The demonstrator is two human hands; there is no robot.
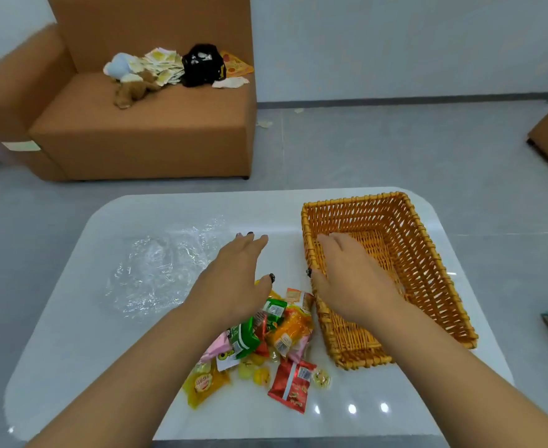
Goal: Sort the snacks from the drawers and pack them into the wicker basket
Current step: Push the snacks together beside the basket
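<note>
We see both hands empty, fingers straight: left hand [234, 273] above glossy crinkled snack packets [266, 344] on the white table [72, 334]; right hand [352, 276] over the rectangular woven wicker basket [427, 270].

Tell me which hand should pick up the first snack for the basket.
Left, probably. The left hand hovers open directly above the snack pile on the table, while the right hand reaches over the near wall of the basket, which looks to hold no snacks.
</note>
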